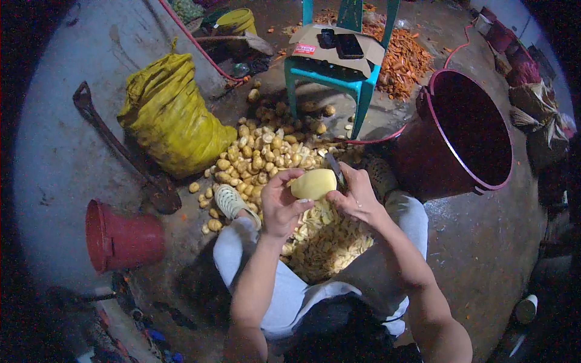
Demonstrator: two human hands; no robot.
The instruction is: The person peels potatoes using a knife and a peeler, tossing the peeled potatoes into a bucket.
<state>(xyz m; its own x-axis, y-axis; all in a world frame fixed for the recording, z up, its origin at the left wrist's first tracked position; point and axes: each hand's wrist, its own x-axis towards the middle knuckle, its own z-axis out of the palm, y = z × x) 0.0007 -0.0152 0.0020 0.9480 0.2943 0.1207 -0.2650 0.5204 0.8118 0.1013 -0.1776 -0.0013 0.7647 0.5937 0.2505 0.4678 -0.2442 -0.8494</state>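
Note:
A large, mostly peeled pale yellow potato [316, 184] is held up between my hands. My left hand [283, 204] grips its left side, with some skin colour showing near the fingers. My right hand [357, 195] is closed around a knife [333, 166], whose blade points up and away beside the potato; the right thumb touches the potato's lower right. Below my hands, a heap of peelings [330, 245] lies between my legs. Beyond them, a pile of potatoes [257, 158] spreads over the floor.
A yellow sack [172, 118] leans at the left, above a red bucket [130, 236]. A large maroon tub [436, 151] stands at the right. Ahead is a teal chair [330, 75] bearing a cardboard box [308, 43]. Orange peelings [402, 60] lie behind it.

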